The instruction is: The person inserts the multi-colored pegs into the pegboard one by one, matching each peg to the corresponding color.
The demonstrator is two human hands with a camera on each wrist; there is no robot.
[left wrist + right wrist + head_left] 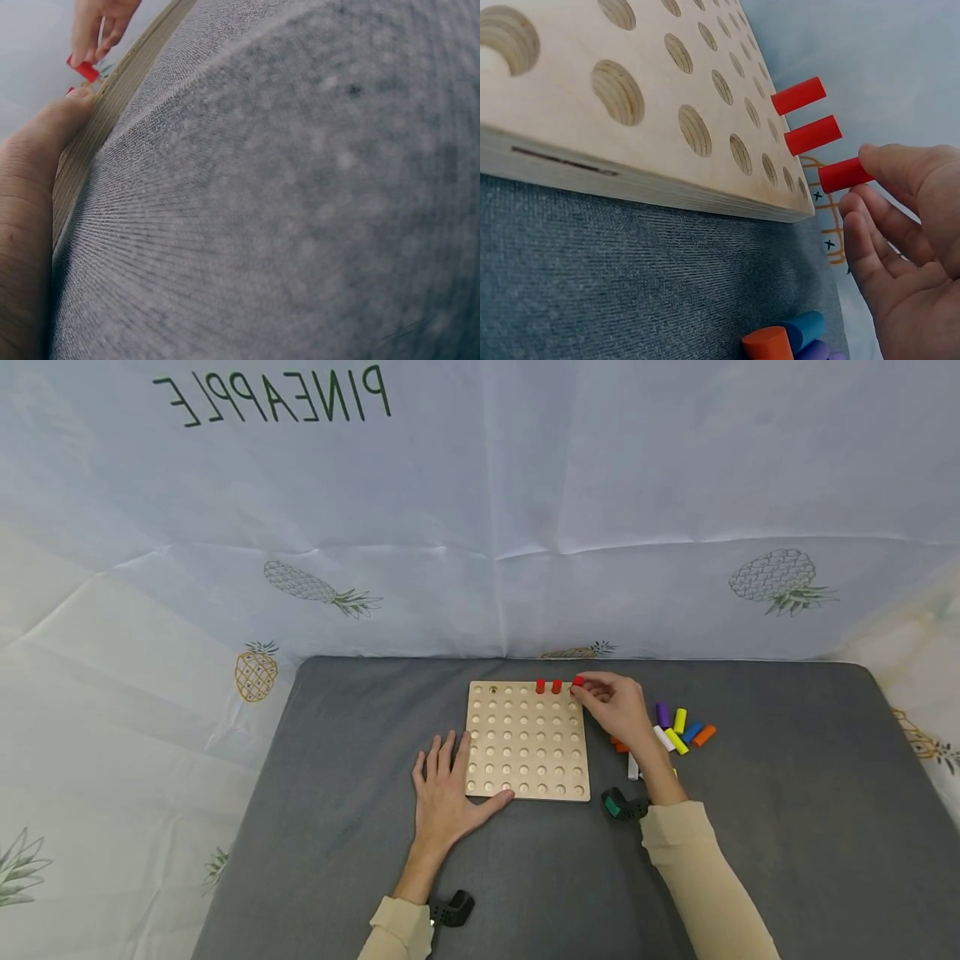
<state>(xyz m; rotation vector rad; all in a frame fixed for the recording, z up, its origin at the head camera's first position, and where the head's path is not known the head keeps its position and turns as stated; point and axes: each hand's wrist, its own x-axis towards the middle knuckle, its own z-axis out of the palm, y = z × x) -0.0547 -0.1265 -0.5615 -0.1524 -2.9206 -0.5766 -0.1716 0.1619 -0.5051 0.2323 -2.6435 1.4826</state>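
Note:
A square wooden board point(532, 735) with rows of round holes lies on the grey table. Two red pegs, one of them the left peg point(540, 686), stand upright in its far row. My right hand point(617, 706) pinches a third red peg point(844, 175) between thumb and fingertips. That peg is just above the far right corner hole, its lower end apart from the wood in the right wrist view. My left hand point(444, 797) rests at the board's near left corner, fingers spread along the left side and thumb over the front edge.
Right of the board lies a loose pile of coloured pegs: a purple peg point(663, 715), a blue peg point(692, 732), an orange peg point(704, 736), plus yellow and white ones. My right forearm partly covers the pile. A pineapple-print cloth point(450, 593) hangs behind the table.

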